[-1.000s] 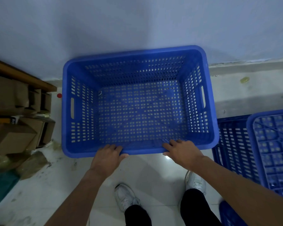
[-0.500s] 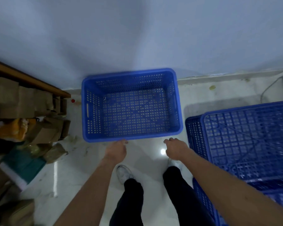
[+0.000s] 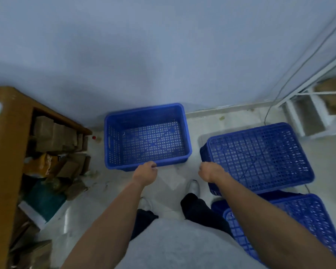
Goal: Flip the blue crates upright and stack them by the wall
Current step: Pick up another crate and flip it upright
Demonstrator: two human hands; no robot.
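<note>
Three blue crates are showing. One upright crate [image 3: 147, 136] is sitting on the floor [image 3: 173, 183], far side close against the wall [image 3: 144, 55]. Two are lying upside down: an inverted crate [image 3: 260, 154] just right of it and a second inverted crate [image 3: 308, 220] nearer, at the right edge. A second ago both hands were resting on the upright crate's near rim; now they are off it and the view is sitting higher and further back. Left hand [image 3: 145, 172] is hovering by that rim, fingers loosely curled, holding nothing. Right hand [image 3: 209, 171] is hanging likewise, empty, by the inverted crate's near-left corner; whether it is touching, cannot tell. Wooden shelf [image 3: 6, 152] with cardboard boxes [image 3: 52, 136] is standing left.
</note>
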